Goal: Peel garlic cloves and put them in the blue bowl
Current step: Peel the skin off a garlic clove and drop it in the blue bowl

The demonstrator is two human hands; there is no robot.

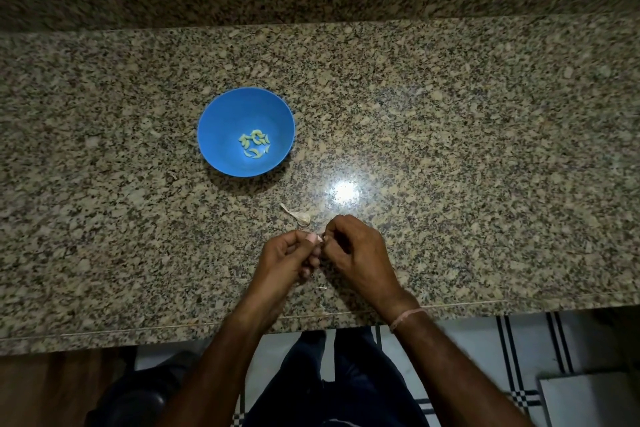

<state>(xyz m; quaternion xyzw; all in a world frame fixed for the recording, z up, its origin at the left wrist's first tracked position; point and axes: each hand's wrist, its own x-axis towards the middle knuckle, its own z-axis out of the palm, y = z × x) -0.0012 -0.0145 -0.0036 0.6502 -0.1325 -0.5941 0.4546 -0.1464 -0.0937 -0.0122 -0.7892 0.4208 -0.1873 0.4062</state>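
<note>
Holding a small pale garlic clove (317,238) between the left hand (289,255) and the right hand (358,250), both curled, close together and pinching it just above the desk. Can only see a pinkish-white tip of it at the fingertips. Looks tiny and light, with dry papery skin that tears easily and a firm, smooth inside. Best to grip the ends and pick at the skin with a nail. Likely slippery once bare, so easy to drop.

Just past the hands, on the speckled brown stone desk (450,132), a torn scrap of pale garlic skin (300,215). Farther back and left, well apart from the hands, a round blue plastic bowl (221,121) with a little heap of peeled yellow-green cloves (254,144) at the bottom.
</note>
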